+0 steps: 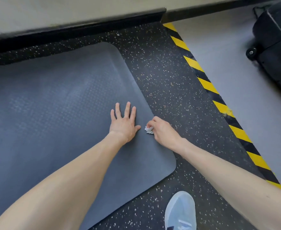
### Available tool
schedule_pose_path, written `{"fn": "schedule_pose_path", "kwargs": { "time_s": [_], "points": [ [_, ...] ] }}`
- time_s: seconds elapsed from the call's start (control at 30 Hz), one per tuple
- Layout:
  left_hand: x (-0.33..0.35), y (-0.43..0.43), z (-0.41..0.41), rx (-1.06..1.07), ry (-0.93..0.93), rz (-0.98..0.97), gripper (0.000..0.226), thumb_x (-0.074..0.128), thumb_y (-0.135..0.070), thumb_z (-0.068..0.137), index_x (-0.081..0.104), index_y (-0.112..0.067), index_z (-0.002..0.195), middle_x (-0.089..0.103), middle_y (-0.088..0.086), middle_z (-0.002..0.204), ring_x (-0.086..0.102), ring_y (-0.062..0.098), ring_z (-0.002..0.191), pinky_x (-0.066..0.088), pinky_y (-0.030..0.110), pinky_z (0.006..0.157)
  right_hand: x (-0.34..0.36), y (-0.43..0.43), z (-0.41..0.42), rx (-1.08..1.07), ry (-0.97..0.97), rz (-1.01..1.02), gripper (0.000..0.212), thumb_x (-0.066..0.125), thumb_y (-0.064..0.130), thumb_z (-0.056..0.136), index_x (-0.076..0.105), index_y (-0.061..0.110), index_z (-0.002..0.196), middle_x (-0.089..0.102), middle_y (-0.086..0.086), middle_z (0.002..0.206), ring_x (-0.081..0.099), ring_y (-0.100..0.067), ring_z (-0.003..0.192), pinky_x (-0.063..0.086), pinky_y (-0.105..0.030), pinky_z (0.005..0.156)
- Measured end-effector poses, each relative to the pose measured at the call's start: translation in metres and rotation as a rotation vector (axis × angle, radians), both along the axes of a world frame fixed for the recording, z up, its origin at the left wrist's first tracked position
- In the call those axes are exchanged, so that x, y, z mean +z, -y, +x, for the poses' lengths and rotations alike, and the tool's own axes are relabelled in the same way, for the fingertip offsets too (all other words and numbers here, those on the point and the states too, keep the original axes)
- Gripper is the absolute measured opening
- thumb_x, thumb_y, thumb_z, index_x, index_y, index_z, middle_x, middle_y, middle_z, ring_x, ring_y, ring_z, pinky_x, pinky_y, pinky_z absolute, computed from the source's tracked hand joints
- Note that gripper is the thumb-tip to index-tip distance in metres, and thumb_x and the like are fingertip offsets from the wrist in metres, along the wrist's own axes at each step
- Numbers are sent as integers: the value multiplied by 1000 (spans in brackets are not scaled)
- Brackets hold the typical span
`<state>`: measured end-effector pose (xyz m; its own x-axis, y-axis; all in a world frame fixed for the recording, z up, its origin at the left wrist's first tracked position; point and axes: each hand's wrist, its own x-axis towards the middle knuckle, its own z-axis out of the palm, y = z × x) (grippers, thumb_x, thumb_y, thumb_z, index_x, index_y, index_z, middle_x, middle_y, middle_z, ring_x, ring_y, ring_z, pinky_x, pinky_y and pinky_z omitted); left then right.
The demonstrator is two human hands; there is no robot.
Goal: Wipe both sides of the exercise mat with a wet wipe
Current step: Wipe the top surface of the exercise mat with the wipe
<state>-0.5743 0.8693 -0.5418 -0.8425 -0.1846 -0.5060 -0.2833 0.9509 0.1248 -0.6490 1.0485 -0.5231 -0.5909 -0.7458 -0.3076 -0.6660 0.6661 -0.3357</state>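
Hazard tape [209, 87], black case [275, 39], shoe [180, 211].

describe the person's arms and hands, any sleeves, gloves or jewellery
No sleeves in view: the left forearm and right forearm are bare to the frame edge. The left hand and right hand wear no gloves; no watch, band or ring shows.
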Motion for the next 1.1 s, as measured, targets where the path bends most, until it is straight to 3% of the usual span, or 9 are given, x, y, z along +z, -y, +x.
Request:
{"fn": "schedule_pose_path", "kwargs": {
  "time_s": [0.2, 0.33, 0.43, 0.57, 0.63, 0.7, 0.83, 0.93, 1.1],
  "points": [
    [8, -2, -3, 8, 34, 19, 77, 21, -58, 104, -17, -18, 158, -29, 5, 164, -24, 52, 145, -2, 61, 121, 9, -48, 38, -35, 117, 53, 33, 48, -8, 85, 61, 14, 106, 51, -2, 106, 54, -24, 80, 44, -33, 73],
    [5, -6, -7, 22, 47, 19, 79, 27, -53, 104, -16, -16, 158, -26, 7, 164, -22, 55, 145, -2, 63, 120, -1, -7, -7, -115, 13, -31, 28, 46, -1, 91, 62, 13, 110, 51, -5, 109, 56, -27, 92, 40, -31, 77],
    [5, -10, -3, 61, 12, 16, 75, 26, -50, 105, -13, -17, 159, -23, 7, 166, -20, 52, 146, 0, 62, 121, -10, 17, -13, -132, -68, -98, 26, 46, 2, 95, 60, 10, 115, 51, -11, 112, 54, -31, 94, 44, -40, 84],
    [5, -28, 15, 0, -26, 17, 74, 28, -58, 103, -9, -28, 159, -22, 4, 166, -19, 54, 146, 2, 65, 118, -6, -37, 15, -47, -35, -127, 25, 48, -6, 88, 61, 7, 105, 52, -11, 103, 46, -24, 77, 46, -39, 72],
    [6, -33, 16, -12, -7, -6, 76, 26, -62, 101, -11, -30, 159, -24, 4, 166, -20, 55, 145, 1, 67, 118, -1, -73, 29, -13, 17, -127, 26, 49, -10, 83, 61, 9, 98, 51, -5, 98, 44, -11, 68, 43, -30, 65],
    [7, -35, 12, -15, 22, -8, 76, 26, -61, 102, -13, -29, 159, -25, 4, 165, -20, 56, 145, 1, 68, 118, 3, -101, 49, -3, 70, -83, 28, 48, -9, 86, 61, 9, 104, 50, -2, 103, 49, -2, 74, 39, -19, 69],
    [12, -36, 11, -2, 33, -19, 75, 28, -58, 103, -11, -26, 159, -22, 6, 166, -16, 55, 146, 3, 64, 120, 7, -117, 63, -25, 102, -28, 28, 45, -1, 95, 58, 12, 117, 49, -5, 115, 52, -23, 96, 41, -30, 80],
    [10, -54, 24, -11, -2, -30, 73, 26, -52, 105, -10, -20, 160, -19, 11, 166, -13, 53, 148, 5, 59, 122, 11, -96, 50, -14, 126, -90, 28, 46, -12, 89, 61, 2, 107, 43, 13, 94, 45, -1, 77, 32, -10, 71],
    [5, -73, 46, -52, -26, -19, 81, 28, -59, 102, -10, -17, 160, -19, 14, 166, -16, 47, 150, 2, 55, 123, 0, -63, 37, -59, 30, -49, 22, 54, -4, 88, 59, 17, 89, 43, 5, 90, 42, -14, 71, 34, -23, 62]
  ]
}}
